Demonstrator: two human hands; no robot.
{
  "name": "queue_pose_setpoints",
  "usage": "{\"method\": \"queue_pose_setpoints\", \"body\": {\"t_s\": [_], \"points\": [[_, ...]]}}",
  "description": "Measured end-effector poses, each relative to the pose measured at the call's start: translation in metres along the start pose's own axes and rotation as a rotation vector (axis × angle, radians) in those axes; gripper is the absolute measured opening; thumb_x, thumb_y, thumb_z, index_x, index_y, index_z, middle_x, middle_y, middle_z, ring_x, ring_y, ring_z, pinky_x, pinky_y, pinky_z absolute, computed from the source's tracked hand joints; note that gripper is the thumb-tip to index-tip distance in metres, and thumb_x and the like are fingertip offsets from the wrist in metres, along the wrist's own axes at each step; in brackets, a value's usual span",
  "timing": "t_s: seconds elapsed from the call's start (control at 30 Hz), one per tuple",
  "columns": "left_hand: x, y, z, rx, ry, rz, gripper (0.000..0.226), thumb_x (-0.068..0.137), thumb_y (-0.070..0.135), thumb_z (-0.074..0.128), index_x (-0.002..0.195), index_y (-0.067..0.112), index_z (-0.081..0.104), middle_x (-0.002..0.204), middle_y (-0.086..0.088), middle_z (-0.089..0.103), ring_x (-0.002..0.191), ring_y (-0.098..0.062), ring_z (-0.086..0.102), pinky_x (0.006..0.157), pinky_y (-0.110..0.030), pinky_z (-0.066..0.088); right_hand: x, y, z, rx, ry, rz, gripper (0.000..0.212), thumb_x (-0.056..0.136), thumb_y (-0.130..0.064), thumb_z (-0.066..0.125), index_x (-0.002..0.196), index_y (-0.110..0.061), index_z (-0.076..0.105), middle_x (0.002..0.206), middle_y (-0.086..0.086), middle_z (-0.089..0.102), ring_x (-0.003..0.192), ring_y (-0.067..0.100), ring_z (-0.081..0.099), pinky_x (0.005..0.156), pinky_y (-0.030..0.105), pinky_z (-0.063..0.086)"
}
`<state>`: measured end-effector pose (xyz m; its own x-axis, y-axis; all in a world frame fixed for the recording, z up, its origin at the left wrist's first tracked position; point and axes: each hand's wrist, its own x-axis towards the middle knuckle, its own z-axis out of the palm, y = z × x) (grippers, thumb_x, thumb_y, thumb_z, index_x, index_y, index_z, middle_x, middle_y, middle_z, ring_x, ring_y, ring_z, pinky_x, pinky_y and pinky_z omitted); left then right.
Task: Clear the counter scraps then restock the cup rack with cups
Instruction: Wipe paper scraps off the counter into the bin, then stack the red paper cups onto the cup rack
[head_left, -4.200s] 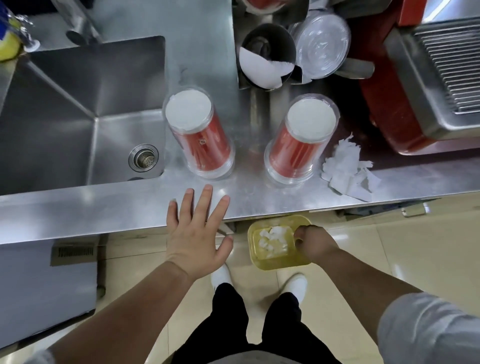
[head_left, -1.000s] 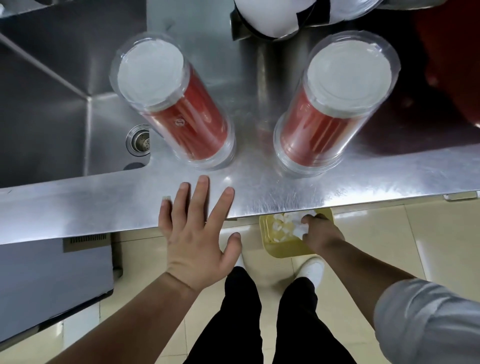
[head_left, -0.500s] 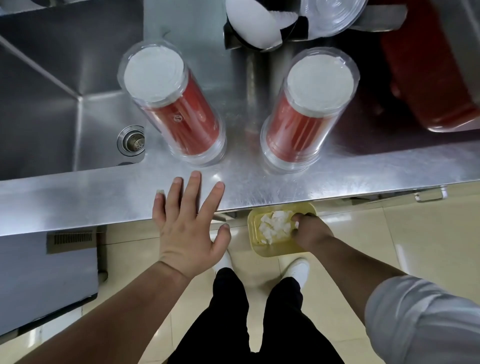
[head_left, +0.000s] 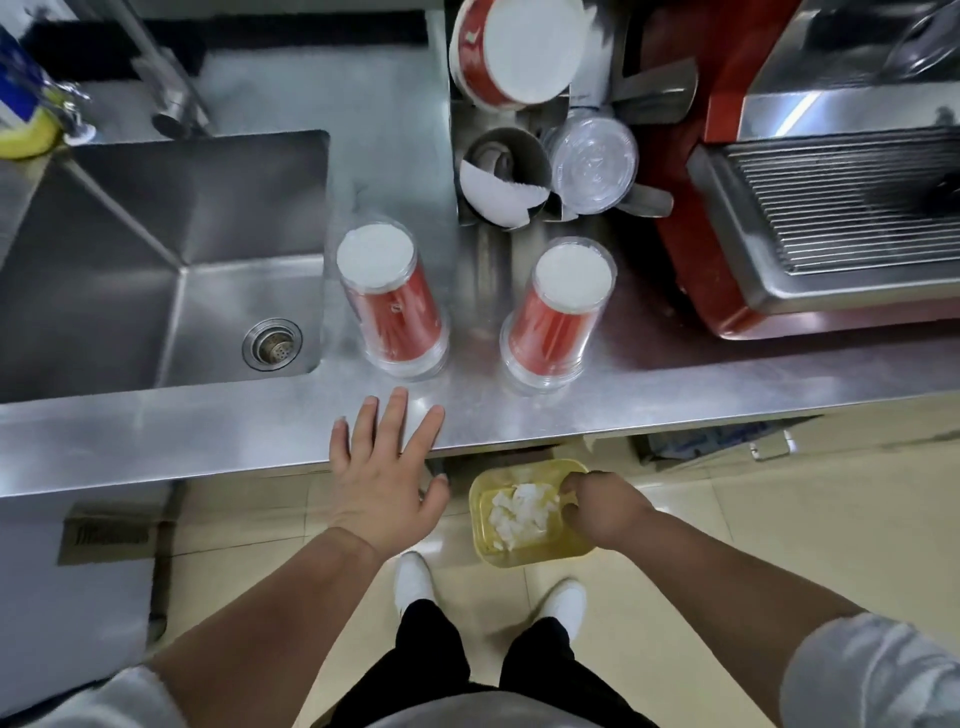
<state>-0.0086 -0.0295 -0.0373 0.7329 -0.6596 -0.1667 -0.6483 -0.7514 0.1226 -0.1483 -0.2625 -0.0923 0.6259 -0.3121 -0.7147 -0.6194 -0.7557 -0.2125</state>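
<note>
Two sleeved cup stacks await racking while the flat left hand braces and the right hand grips the yellow scrap bin.

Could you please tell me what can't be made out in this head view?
- Right hand fingertips: curled down into the yellow bin, so any grip is hidden.
- Cup count in the two sleeved stacks: wrap hides it.
- Red machine: cut off by the frame edge.
</note>
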Motion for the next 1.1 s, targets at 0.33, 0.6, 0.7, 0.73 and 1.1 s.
{"method": "queue_pose_setpoints", "body": {"t_s": [0.33,0.6,0.7,0.73,1.1], "points": [[0.002,0.008,-0.032,0.028,-0.178,-0.005,0.077,0.08,0.058,0.026,0.152,0.038,0.006,0.163,-0.007,-0.004,0.148,-0.037,-0.005,0.118,-0.055,0.003,-0.058,-0.023,-0.086,-0.15,0.051,-0.133,0.032,0.088,-0.034,0.05,0.114,-0.022,0.065,0.115,0.002,0.066,0.11,0.024,0.059,0.093,0.035,0.051],[0.022,0.012,-0.068,-0.187,-0.222,0.066,0.027,0.074,0.047,0.038,0.085,0.027,0.053,0.092,0.005,0.051,0.099,-0.022,0.054,0.08,-0.032,0.046,-0.102,-0.039,-0.161,-0.187,0.138,-0.213,0.033,0.089,-0.039,0.051,0.114,-0.024,0.066,0.118,-0.001,0.067,0.113,0.022,0.059,0.094,0.029,0.047],[0.03,0.029,-0.08,-0.388,-0.184,0.094,0.034,0.081,0.046,0.04,0.099,0.026,0.061,0.094,0.006,0.063,0.09,-0.015,0.058,0.077,-0.025,0.044,-0.118,-0.042,-0.193,-0.081,0.192,-0.228,0.036,0.088,-0.044,0.056,0.116,-0.024,0.066,0.117,-0.004,0.067,0.109,0.018,0.06,0.093,0.028,0.047],[0.033,0.036,-0.086,-0.454,-0.161,0.099,0.035,0.086,0.041,0.047,0.115,0.026,0.061,0.105,0.005,0.064,0.094,-0.01,0.056,0.08,-0.021,0.042,-0.121,-0.042,-0.202,-0.018,0.215,-0.228,0.034,0.087,-0.046,0.058,0.113,-0.025,0.067,0.112,-0.006,0.067,0.103,0.016,0.061,0.088,0.028,0.048],[0.077,0.067,-0.094,-0.686,-0.071,0.031,0.089,0.076,0.059,0.061,0.151,0.028,0.024,0.135,0.005,0.046,0.121,-0.014,0.049,0.1,-0.028,0.039,-0.12,-0.065,-0.221,0.214,0.596,-0.409,0.061,0.08,-0.038,0.071,0.135,-0.032,0.047,0.123,-0.001,0.055,0.117,0.014,0.052,0.097,0.023,0.039]]}}
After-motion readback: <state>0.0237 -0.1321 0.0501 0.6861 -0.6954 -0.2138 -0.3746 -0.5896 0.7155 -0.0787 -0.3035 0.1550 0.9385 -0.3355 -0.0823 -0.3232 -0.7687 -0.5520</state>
